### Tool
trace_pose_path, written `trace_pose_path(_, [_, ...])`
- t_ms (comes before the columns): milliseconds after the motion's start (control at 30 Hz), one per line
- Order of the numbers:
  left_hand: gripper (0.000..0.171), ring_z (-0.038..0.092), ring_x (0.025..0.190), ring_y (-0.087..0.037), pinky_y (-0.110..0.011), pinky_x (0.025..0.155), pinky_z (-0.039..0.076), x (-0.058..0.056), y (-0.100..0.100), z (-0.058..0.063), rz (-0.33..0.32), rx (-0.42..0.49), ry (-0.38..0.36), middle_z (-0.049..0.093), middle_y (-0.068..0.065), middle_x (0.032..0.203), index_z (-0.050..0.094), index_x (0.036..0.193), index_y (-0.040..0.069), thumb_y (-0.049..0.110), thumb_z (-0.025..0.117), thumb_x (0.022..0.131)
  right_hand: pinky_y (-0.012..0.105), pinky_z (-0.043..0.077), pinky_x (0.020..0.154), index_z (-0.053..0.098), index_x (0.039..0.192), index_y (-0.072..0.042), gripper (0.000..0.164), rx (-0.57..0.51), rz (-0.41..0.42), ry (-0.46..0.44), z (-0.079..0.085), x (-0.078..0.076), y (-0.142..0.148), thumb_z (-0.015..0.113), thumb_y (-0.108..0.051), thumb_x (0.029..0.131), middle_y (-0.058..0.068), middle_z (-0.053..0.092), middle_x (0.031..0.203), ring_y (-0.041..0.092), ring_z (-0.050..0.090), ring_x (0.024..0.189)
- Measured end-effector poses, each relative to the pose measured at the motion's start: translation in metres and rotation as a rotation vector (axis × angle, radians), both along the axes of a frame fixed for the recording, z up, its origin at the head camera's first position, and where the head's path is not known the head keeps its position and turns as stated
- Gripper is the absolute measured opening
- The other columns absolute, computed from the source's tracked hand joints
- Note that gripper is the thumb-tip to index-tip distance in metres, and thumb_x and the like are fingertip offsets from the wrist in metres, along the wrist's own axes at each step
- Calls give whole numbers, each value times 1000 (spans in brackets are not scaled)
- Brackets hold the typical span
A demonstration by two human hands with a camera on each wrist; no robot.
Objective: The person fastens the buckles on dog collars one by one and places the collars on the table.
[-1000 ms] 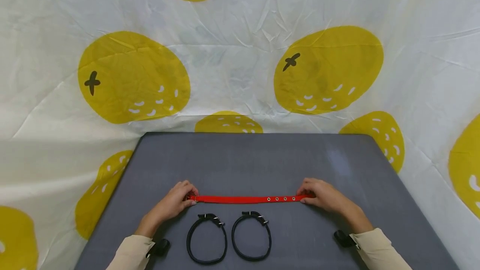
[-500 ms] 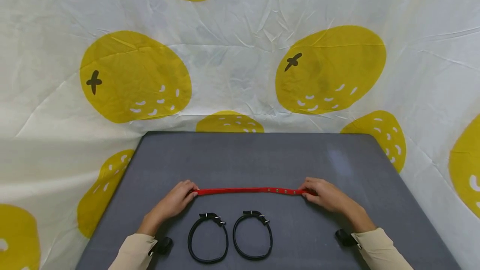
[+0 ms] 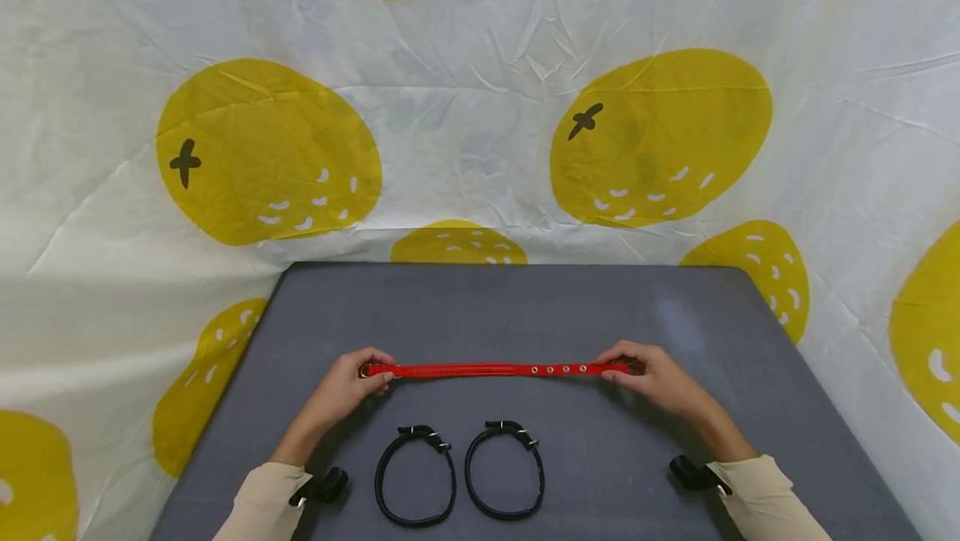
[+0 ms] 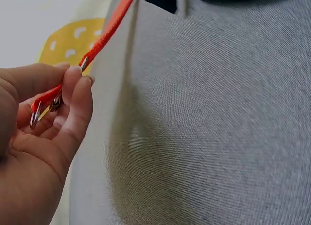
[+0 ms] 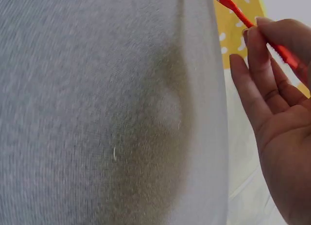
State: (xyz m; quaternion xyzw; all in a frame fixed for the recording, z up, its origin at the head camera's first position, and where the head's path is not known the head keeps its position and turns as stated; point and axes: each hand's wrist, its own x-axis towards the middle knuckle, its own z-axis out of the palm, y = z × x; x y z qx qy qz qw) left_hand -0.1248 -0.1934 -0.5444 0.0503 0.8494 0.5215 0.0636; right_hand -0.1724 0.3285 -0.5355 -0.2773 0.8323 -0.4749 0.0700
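Note:
A red collar (image 3: 465,370) with a row of metal eyelets is stretched straight between both hands, raised above the grey table. My left hand (image 3: 347,383) pinches its buckle end; a metal ring and buckle show among the fingers in the left wrist view, where the red strap (image 4: 109,33) runs up and away. My right hand (image 3: 651,370) pinches the eyelet end between thumb and fingers, and in the right wrist view the strap (image 5: 233,7) passes through that pinch. Nearer the body lie two black collars, the left one (image 3: 378,483) and the right one (image 3: 540,483), each buckled into a loop.
The grey table (image 3: 495,308) has its far edge against a white cloth (image 3: 465,141) printed with yellow fruit shapes. The same cloth hangs along the left and right sides. Black wrist cameras sit at both beige cuffs.
Both hands have lifted the red collar and moved it slightly away from the body, its eyelet face turning out of view and back. The black collars stay in place.

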Motion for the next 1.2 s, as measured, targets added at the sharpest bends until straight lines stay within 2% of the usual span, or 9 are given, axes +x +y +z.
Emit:
trace_pose_path(167, [40,73,87,-20,-29,79,60,-2,-2,5,1,242,-59,68,-22,104,59,127,-10,1,74,91,25,53,61,71,118,-11,26,-57,-42,-112,2,-2,0,76,-15,92,10,69,101,13,60,69])
trace_pose_path(267, [47,74,97,-26,-33,86,59,-2,-2,7,4,397,-92,65,-27,112,51,133,-15,-3,71,92,25,49,57,71,118,-9,27,-84,-65,-106,1,-4,-1,76,-14,92,12,69,98,14,55,64])
trace_pose_path(400, [46,71,106,-37,-38,90,57,-1,0,6,35,515,-87,65,-28,115,49,134,-16,-2,68,95,26,52,61,71,120,-6,27,-140,-92,-103,2,-7,-2,74,-13,94,14,69,108,25,60,71])
trace_pose_path(533, [43,71,103,-42,-38,87,58,1,4,4,71,557,-44,68,-20,109,51,131,-17,-1,68,95,28,52,61,70,120,-3,27,-184,-105,-109,0,-8,-4,73,-10,95,17,70,111,32,59,75])
trace_pose_path(633, [47,73,97,-37,-36,85,59,2,8,1,81,568,-18,68,-13,104,50,132,-19,-2,70,93,27,48,57,70,121,-1,27,-205,-109,-117,-1,-8,-6,72,-8,95,19,72,108,29,57,72])
trace_pose_path(767, [49,74,91,-27,-35,83,60,2,13,-1,119,584,1,68,-9,103,52,132,-19,1,72,92,27,52,61,68,121,2,28,-241,-106,-138,-2,-6,-9,71,-6,95,21,72,109,25,63,75])
trace_pose_path(1000, [47,72,79,-18,-36,79,61,-2,22,-2,180,582,47,67,-12,105,52,129,-18,7,72,95,32,59,72,66,121,5,28,-283,-93,-151,-7,-9,-13,70,-5,95,21,72,110,29,72,85])
trace_pose_path(1133, [45,69,78,-18,-36,76,62,-3,24,-1,206,588,81,63,-21,102,52,129,-18,8,69,97,33,59,74,66,121,3,27,-292,-99,-142,-7,-10,-17,70,-6,96,15,74,107,35,72,88])
trace_pose_path(1200, [42,67,79,-18,-35,75,62,-3,25,0,223,587,89,63,-19,100,54,129,-15,8,68,97,33,58,73,67,120,2,27,-293,-111,-128,-6,-9,-18,71,-7,95,12,74,105,36,71,87])
